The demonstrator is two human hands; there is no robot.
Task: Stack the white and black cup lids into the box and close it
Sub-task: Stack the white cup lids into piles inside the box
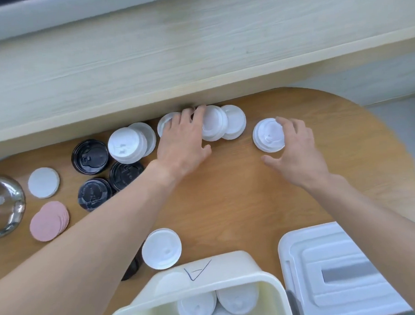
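Observation:
White cup lids lie in a row along the table's far edge. My left hand reaches over them with spread fingers, touching the lids at the far edge. Further right, my right hand curls around a small stack of white lids, fingers behind it and thumb in front. Three black lids and another white stack lie at the left. One white lid sits near the cream box, which is open and holds white lids. The box's cover lies flat at the right.
A glass bowl stands at the far left, beside a flat white disc and a fan of pink discs. A pale wooden ledge runs behind the table. Bare table spreads between my arms.

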